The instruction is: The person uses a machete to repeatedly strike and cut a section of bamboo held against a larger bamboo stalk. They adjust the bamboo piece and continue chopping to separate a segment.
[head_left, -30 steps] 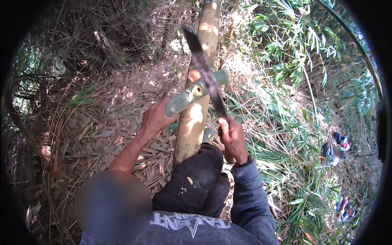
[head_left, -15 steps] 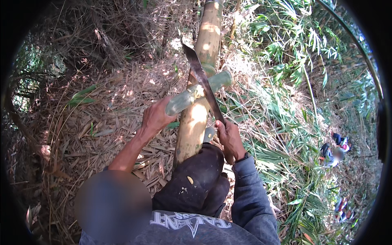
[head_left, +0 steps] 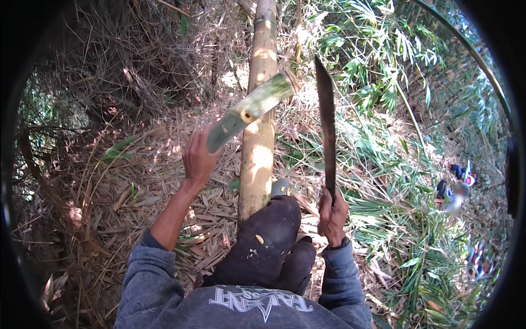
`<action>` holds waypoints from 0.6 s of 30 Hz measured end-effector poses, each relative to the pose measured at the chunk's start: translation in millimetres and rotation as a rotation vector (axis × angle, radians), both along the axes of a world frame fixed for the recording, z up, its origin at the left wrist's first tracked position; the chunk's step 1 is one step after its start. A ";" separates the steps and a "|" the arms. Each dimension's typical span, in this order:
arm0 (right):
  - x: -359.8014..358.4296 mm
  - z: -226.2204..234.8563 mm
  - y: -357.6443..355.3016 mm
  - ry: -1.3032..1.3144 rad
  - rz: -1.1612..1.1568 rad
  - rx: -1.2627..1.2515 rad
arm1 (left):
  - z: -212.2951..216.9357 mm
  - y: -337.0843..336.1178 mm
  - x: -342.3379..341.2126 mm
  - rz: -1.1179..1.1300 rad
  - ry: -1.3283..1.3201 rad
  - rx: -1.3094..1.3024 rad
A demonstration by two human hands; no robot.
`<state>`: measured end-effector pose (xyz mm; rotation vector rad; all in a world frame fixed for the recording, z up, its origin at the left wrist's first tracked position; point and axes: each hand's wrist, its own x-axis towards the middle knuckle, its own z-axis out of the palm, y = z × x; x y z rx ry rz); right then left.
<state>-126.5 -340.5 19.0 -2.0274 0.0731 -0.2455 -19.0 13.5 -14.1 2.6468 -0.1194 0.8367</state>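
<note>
My left hand (head_left: 199,155) grips the near end of a green bamboo section (head_left: 263,101), which slants up to the right across a thick yellowish bamboo pole (head_left: 256,159). A pale cut with a small dark hole shows on the section's upper side. My right hand (head_left: 332,213) is closed round the handle end of a long dark machete (head_left: 326,120). Its blade points away from me, to the right of the pole and apart from the bamboo section. The fingers of my left hand are partly hidden behind the bamboo.
My bent knee (head_left: 263,230) in dark trousers lies at the pole's near end, with a chip on it. Dry bamboo leaves (head_left: 148,181) cover the ground. Green foliage (head_left: 400,60) stands at the far right. A person (head_left: 456,198) is off at the right.
The machete has come off the bamboo section and swung right, now nearly upright in view. The bamboo section has turned, its cut now showing a hole.
</note>
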 end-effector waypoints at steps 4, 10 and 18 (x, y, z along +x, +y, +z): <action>-42.7 2.1 -10.4 0.083 -0.153 0.061 | 2.6 0.3 1.4 0.019 0.156 0.105; -120.1 -3.8 -33.6 0.221 -0.296 0.199 | 48.7 5.5 -2.2 -0.105 0.803 -0.147; -227.1 -12.9 -36.1 0.310 -0.492 0.319 | 160.5 47.7 10.3 -0.385 0.872 -0.277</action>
